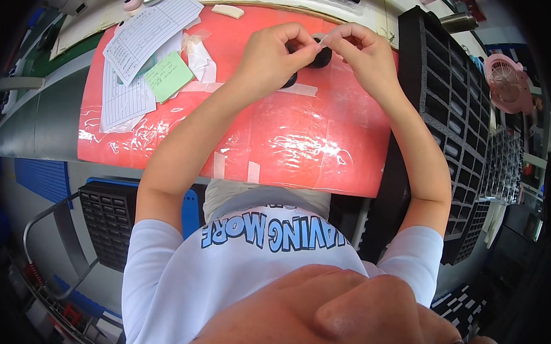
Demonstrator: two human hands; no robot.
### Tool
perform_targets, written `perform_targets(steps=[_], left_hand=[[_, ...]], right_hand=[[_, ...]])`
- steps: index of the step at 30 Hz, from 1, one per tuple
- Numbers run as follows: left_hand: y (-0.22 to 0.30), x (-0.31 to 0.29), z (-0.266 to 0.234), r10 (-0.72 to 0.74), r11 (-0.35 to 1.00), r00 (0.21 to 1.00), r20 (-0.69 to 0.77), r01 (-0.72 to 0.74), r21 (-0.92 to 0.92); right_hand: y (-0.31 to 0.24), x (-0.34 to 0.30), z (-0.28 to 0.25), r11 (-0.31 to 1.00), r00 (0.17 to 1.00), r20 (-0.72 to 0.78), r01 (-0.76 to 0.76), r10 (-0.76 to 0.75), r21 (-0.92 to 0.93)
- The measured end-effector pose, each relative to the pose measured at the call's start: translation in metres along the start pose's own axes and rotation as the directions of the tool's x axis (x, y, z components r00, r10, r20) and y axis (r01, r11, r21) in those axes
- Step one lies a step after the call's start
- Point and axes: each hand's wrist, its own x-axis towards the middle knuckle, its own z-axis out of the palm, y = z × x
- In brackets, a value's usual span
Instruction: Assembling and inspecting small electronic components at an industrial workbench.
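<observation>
Over the far part of the red-covered table [277, 123], my left hand [277, 52] and my right hand [363, 53] meet fingertip to fingertip. Both are closed in a pinch on a small whitish, see-through piece [321, 43], too small to make out fully. Just under and behind the fingers sits a round black part [322, 56] on the table. A second black part [290, 80] shows beside my left wrist, partly covered by the hand.
Written sheets [146, 31], a green note [169, 77] and crumpled clear film [199, 59] lie on the left. Strips of pale tape [297, 89] stick to the cover. A black compartment tray [442, 87] stands along the right edge, with a pink fan [507, 80] beyond it.
</observation>
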Motion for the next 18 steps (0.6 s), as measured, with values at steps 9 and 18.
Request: perform_targets(steps=[9, 18], left_hand=[[-0.011, 0.003, -0.001, 0.03, 0.997, 0.999, -0.029, -0.032, -0.075], [-0.01, 0.007, -0.001, -0.277, 0.698, 0.96, 0.028, 0.222, -0.681]], right_hand=[[-0.021, -0.007, 0.012, 0.892, 0.969, -0.122, 0.145, -0.216, -0.428], [-0.006, -0.001, 0.006, 0.892, 0.99, 0.113, -0.027, 0.087, -0.452]])
